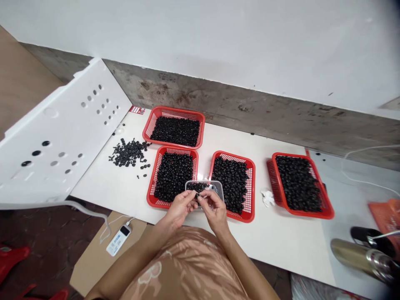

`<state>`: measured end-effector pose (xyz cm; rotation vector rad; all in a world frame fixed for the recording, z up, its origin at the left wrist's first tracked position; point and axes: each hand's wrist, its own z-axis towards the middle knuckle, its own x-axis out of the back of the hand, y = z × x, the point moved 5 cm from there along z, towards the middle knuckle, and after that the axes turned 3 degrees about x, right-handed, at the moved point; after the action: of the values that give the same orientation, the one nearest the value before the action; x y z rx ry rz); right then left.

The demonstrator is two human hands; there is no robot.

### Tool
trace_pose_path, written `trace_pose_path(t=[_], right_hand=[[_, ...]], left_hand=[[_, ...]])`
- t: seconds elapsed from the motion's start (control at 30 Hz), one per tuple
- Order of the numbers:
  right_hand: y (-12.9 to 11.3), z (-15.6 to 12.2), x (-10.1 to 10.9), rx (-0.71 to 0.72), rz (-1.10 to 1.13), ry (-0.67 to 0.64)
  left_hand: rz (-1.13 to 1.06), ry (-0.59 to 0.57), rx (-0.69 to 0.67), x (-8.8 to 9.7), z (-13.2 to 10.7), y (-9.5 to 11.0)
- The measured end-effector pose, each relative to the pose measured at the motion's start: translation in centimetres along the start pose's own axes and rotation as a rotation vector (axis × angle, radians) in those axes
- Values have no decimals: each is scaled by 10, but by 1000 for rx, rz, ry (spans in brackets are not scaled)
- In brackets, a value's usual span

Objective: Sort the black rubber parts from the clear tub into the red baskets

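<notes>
The left hand has its fingers clamped on the near rim of a clear plastic tub, while the right hand pinches its fingers together on a small black part. The tub, holding more black parts, sits over the gap between two red plastic baskets of black parts. A third such basket lies beyond the tub, a fourth well right of it, and a loose pile of black parts left of it, on the white table.
</notes>
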<state>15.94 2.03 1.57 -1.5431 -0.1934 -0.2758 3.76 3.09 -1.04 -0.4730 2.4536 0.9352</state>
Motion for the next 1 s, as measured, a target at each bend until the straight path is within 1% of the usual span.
trace_pose_path(t=[0.13,0.17,0.23,0.33,0.43,0.5,0.57,0.6,0.67,0.7,0.73,0.8,0.87,0.93,1.0], right_hand=[[-12,-6,3,280,-382,-15],[-13,-7,3,326,-471,-26],[-12,-10,1,372,-596,-50],[-9,-14,-3,389,-655,-58],[-10,-14,-4,391,-588,-38],[-8,-8,2,359,-490,-47],[0,3,15,273,-397,-31],[8,11,25,202,-378,4],[26,25,43,71,-441,58],[37,31,48,17,-505,28],[48,35,50,-34,-576,-32],[68,39,45,-110,-755,-218],[82,38,34,-157,-876,-349],[91,37,23,-192,-932,-391],[98,38,14,-229,-964,-393]], left_hand=[[-74,5,10,-3,-1,-1],[-97,7,19,-3,-2,-2],[-119,13,32,-2,-3,-4],[-27,14,1,2,-4,-5],[160,20,-96,8,-3,-3],[246,21,-145,12,-3,-1],[253,10,-160,15,-1,1],[230,-1,-156,16,-1,2],[150,-39,-120,19,1,2],[105,-63,-91,20,2,1],[64,-87,-59,22,3,-1],[6,-120,-1,24,5,-5],[-23,-131,30,26,6,-9],[-41,-138,44,27,6,-11],[-57,-141,51,28,6,-12]])
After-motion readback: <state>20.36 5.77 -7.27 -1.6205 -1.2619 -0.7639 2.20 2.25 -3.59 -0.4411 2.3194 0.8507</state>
